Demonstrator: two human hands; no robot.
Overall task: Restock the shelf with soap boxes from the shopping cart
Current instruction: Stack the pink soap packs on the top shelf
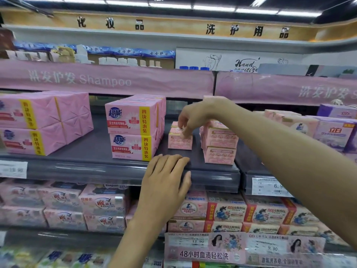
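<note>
Hands both up at the mid shelf (92, 149) now. R hand (195, 117) reaches in from the right, wrist high, fingers (185, 133) curled down over the top front edge of the lone soap box (178, 142) and gripping it; thumb is hidden, so can't tell how firm the hold is. That box sits flat on the dark shelf deck, small, pink, label facing out. It's between two neighbours: the stack of soap boxes (219, 146) just beside it on the right, same pink print, at least two high, and the blue-logo pink packs (133, 130) on its left, two high w/ yellow side strips. Small gap on both sides, no contact that I can see.

L hand (167, 175) lies flat on the shelf's front lip, palm down, fingers straight and pressed together, thumb hanging down over the edge strip. It holds nothing.

Far left on the same deck: big wrapped pink packs (44, 122) w/ yellow bands, stacked in two layers. White price tag (270, 186) on the next shelf section's edge, to the right, partly behind the R forearm. Below, the lower shelf carries rows of pink soap packs (228, 211). Above, a pink banner (104, 80) reads "Shampoo".
</note>
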